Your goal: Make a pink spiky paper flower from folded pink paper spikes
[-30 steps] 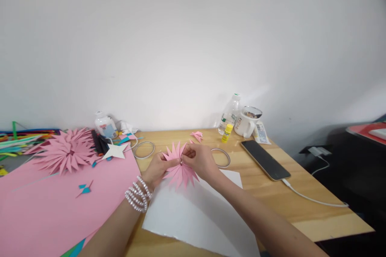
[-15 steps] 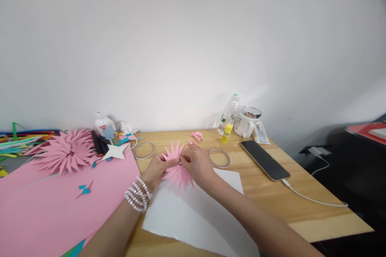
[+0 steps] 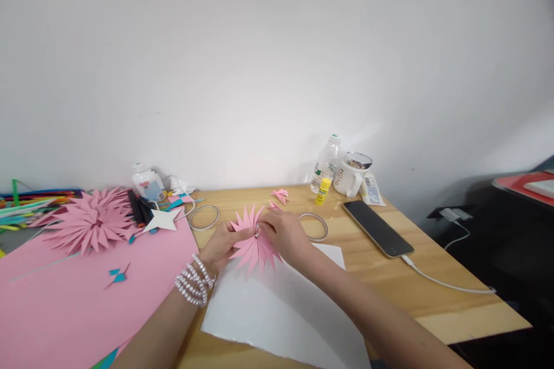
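Note:
A pink folded-paper flower [image 3: 256, 252] with many pointed petals is held up above a white sheet [image 3: 277, 305]. My left hand [image 3: 221, 244] grips its left side, thumb lying across the petals near the middle. On the right, my right hand [image 3: 288, 233] is closed with its fingertips at the flower's centre, pinching the paper there. What exactly lies between those fingertips is too small to make out. Small pink folded pieces [image 3: 280, 195] rest on the table behind my hands.
Larger pink paper flowers [image 3: 96, 222] and a white paper star [image 3: 163, 219] lie on pink paper [image 3: 86, 300] at the left. Metal rings [image 3: 205, 217] flank my hands. Toward the right stand a glue stick [image 3: 322, 191], a bottle [image 3: 328, 164], a mug [image 3: 351, 179] and a phone [image 3: 378, 229] on its cable.
My right fingers have shifted slightly at the flower's centre, and the flower has turned a little so that more of its lower right petals show. The view has moved slightly.

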The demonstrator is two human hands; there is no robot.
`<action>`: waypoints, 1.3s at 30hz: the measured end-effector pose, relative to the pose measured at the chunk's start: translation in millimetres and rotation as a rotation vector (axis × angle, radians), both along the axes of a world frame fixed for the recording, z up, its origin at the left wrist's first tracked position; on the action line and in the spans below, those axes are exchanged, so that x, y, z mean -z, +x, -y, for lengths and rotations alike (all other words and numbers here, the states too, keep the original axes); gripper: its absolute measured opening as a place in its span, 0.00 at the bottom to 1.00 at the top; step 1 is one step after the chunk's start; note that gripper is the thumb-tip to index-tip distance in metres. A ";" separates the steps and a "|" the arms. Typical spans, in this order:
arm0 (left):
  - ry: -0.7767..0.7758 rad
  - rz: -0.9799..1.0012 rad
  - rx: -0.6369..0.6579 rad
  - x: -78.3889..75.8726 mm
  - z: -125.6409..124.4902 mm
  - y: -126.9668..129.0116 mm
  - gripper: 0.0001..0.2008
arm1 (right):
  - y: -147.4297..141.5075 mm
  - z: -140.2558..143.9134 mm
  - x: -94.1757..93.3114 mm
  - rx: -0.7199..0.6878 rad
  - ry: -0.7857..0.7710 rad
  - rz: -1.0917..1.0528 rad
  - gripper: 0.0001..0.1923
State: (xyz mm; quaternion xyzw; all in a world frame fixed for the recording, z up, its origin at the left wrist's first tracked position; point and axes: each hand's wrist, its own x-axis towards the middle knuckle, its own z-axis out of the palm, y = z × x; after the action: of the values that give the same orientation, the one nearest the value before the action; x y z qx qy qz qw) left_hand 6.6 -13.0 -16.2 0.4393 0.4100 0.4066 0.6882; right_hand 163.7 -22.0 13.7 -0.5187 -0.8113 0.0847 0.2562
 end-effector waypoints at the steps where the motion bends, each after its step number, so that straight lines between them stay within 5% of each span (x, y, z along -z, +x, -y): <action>1: -0.005 -0.005 0.003 0.3 -0.4 -0.5 0.09 | 0.4 0.2 -0.5 0.001 -0.003 0.025 0.12; 21: 0.025 -0.003 -0.023 -7.4 2.9 3.4 0.11 | -12.4 -6.3 17.3 0.032 -0.062 0.353 0.09; 33: -0.003 -0.065 -0.074 -0.1 0.0 -0.1 0.13 | -0.9 -4.6 0.3 0.005 -0.164 -0.016 0.07; 39: 0.024 0.002 0.011 0.2 0.2 0.0 0.12 | -0.8 -5.9 -0.8 -0.003 -0.191 -0.101 0.07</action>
State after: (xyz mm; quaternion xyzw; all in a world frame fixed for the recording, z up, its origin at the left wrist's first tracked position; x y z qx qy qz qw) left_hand 6.7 -13.2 -16.3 0.4493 0.4020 0.4081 0.6855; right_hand 163.0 -16.2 14.4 -0.5344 -0.7866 0.1879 0.2459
